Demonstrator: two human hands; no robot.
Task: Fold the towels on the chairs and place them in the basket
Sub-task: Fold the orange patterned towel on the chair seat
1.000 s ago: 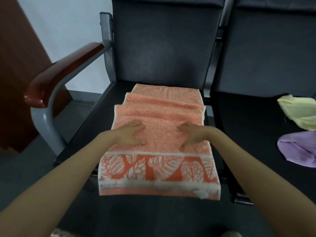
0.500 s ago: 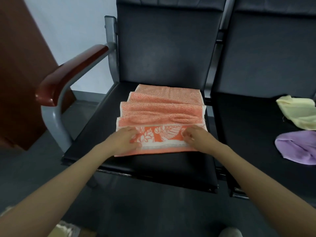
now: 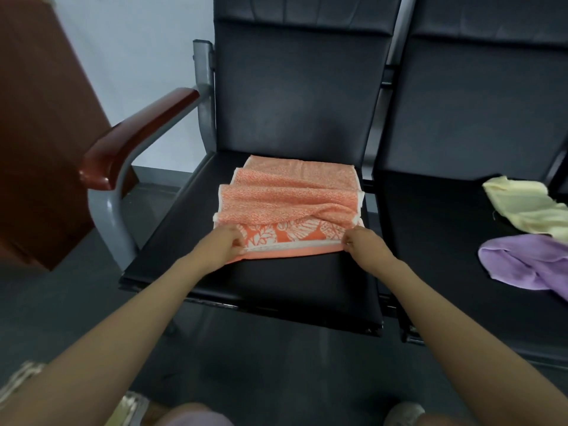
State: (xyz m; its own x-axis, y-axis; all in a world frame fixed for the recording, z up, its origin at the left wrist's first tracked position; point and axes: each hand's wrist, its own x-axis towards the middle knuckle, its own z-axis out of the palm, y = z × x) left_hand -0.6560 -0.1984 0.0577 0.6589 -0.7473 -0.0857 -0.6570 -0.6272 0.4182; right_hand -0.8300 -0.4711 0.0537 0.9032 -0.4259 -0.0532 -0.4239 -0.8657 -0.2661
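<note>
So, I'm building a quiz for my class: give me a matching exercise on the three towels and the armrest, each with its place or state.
1. orange towel
2. yellow towel
3. purple towel
4. armrest

A. right seat, nearer part
B. beside the left seat
C. pinched by left hand and right hand
D. right seat, farther back

Pairs: 1-C, 2-D, 3-A, 4-B.

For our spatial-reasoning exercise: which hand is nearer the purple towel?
Right. The right hand is left of the purple towel; the left hand lies farther left.
</note>
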